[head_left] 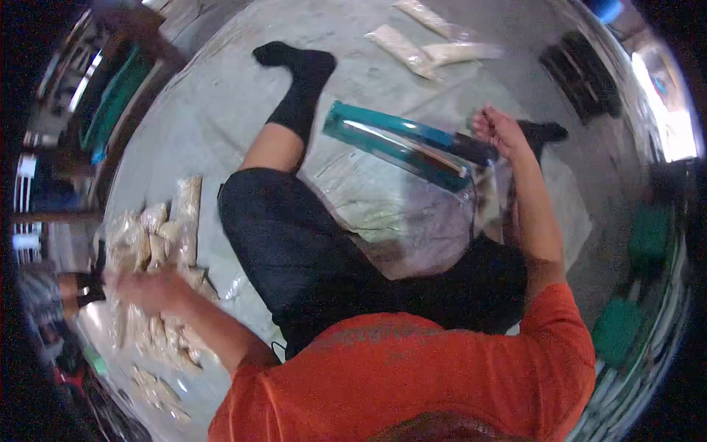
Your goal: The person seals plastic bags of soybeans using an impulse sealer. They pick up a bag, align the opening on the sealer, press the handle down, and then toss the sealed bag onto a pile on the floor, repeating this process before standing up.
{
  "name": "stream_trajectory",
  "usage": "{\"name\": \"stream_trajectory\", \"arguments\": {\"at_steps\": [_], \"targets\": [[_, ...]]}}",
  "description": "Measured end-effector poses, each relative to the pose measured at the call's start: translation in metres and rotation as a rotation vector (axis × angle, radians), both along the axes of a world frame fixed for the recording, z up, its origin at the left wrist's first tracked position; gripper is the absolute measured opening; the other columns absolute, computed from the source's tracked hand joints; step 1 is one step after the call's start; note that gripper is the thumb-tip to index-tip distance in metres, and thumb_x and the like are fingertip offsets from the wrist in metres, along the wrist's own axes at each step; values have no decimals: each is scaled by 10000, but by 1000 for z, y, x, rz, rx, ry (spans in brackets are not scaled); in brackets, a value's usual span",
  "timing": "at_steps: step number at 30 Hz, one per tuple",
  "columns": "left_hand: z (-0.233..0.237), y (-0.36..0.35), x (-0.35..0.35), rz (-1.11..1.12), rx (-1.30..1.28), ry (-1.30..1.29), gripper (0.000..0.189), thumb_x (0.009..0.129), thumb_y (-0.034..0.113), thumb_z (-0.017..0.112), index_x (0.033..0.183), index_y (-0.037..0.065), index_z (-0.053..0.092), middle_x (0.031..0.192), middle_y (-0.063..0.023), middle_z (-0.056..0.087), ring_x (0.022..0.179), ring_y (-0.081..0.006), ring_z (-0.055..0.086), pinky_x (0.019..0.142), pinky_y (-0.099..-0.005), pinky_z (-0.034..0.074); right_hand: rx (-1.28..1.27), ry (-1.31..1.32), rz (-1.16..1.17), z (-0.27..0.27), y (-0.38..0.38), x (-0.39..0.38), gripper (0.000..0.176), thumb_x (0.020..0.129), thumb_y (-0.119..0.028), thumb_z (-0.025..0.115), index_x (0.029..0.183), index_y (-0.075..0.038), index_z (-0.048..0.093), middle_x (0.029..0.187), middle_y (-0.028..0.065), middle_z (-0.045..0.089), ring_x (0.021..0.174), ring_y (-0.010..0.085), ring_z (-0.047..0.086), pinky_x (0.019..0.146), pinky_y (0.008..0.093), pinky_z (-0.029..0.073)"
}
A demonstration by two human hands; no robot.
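A teal tool with two long arms (pixel 398 144), which looks like a hand-held heat sealer, lies between my legs. Its arms are spread, and a dark end (pixel 475 149) points to the right. Just above that end is my right hand (pixel 502 132), with its fingers curled closed; what they hold, if anything, I cannot make out. At the left, my left hand (pixel 151 291) reaches over a heap of clear packets with pale contents (pixel 188 221). Motion smears its fingers, so I cannot see whether it grips a packet.
Several filled packets (pixel 409 50) lie at the far end of the pale floor sheet (pixel 213 110). A dark crate-like object (pixel 582 77) stands at upper right, with green containers (pixel 618 331) at right. Another person's arm (pixel 70 287) is at the left edge.
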State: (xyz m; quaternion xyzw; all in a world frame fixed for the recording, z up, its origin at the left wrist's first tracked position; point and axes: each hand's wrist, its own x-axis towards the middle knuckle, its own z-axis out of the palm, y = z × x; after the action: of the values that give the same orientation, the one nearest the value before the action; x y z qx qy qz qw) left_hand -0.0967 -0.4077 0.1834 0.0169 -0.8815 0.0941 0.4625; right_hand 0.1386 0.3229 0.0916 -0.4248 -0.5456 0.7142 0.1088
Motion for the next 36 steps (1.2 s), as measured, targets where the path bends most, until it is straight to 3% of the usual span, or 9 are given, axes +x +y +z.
{"name": "stream_trajectory", "arguments": {"at_steps": [1, 4, 6, 8, 14, 27, 29, 31, 36], "targets": [[-26, 41, 8, 136, 53, -182, 586, 983, 156, 492, 1521, -45, 375, 1546, -257, 422, 1458, -421, 375, 1198, -518, 309, -118, -13, 107, -23, 17, -25, 387, 1040, -393, 593, 1227, -54, 599, 1108, 88, 707, 995, 237, 696, 865, 394, 566], [-60, 139, 38, -438, -36, -276, 407, 1004, 94, 466, 1384, 20, 591, 1321, -206, 641, 1164, -317, 636, 1058, -467, 445, -306, 56, 212, -87, 42, -94, 421, 1077, -343, 486, 1347, -22, 521, 1321, 168, 626, 1221, 305, 613, 1022, 439, 523], [-45, 217, 60, -748, 1377, -673, 205, 1022, 192, 629, 1131, 36, 706, 1071, -82, 722, 999, -154, 645, 925, -314, 498, -444, 214, 636, -190, 131, -134, 535, 1094, -400, 432, 1373, 50, 507, 1333, 207, 627, 1247, 323, 604, 1116, 448, 472], [-96, 252, 88, -960, 1585, -803, 139, 1016, 119, 614, 1090, 52, 711, 1067, -68, 733, 963, -168, 668, 898, -328, 520, -31, 173, 296, -62, -9, -138, 547, 1091, -420, 441, 1342, 53, 557, 1324, 199, 645, 1204, 313, 632, 1087, 434, 488], [-156, 271, 100, -1336, 799, -1291, 312, 930, 234, 682, 1200, 79, 705, 1130, -169, 719, 1017, -360, 699, 890, -436, 549, 753, 175, 309, -172, 154, -155, 429, 1060, -302, 488, 1289, 33, 628, 1287, 173, 685, 1144, 279, 670, 980, 388, 519], [-58, 326, 167, -1748, 687, -1638, 595, 934, 446, 703, 1370, 63, 574, 1230, -196, 682, 1169, -384, 645, 1018, -475, 505, 644, 509, -609, 134, -65, 148, 291, 1002, -321, 672, 934, -38, 685, 975, 98, 709, 887, 187, 671, 782, 347, 563], [-46, 356, 199, -1871, 792, -1366, 611, 932, 456, 704, 1381, 66, 564, 1227, -203, 680, 1167, -383, 645, 1017, -483, 503, 1693, -12, -435, 120, -133, 147, 241, 1010, -247, 673, 956, -13, 659, 998, 106, 687, 880, 176, 642, 782, 340, 549], [-32, 375, 218, -1815, 944, -1007, 549, 941, 420, 700, 1348, 66, 598, 1205, -200, 685, 1133, -380, 657, 994, -488, 513, 914, 480, -232, 91, -189, 155, 173, 983, -166, 697, 922, -13, 647, 996, 82, 670, 911, 188, 636, 810, 343, 542], [-55, 343, 231, -1403, 999, -1572, 264, 971, 218, 669, 1154, 30, 703, 1018, -153, 727, 905, -297, 725, 813, -380, 569, 635, 76, -197, 34, -274, 140, 110, 906, -95, 772, 950, -56, 680, 933, 59, 691, 882, 173, 658, 816, 330, 545]]}}
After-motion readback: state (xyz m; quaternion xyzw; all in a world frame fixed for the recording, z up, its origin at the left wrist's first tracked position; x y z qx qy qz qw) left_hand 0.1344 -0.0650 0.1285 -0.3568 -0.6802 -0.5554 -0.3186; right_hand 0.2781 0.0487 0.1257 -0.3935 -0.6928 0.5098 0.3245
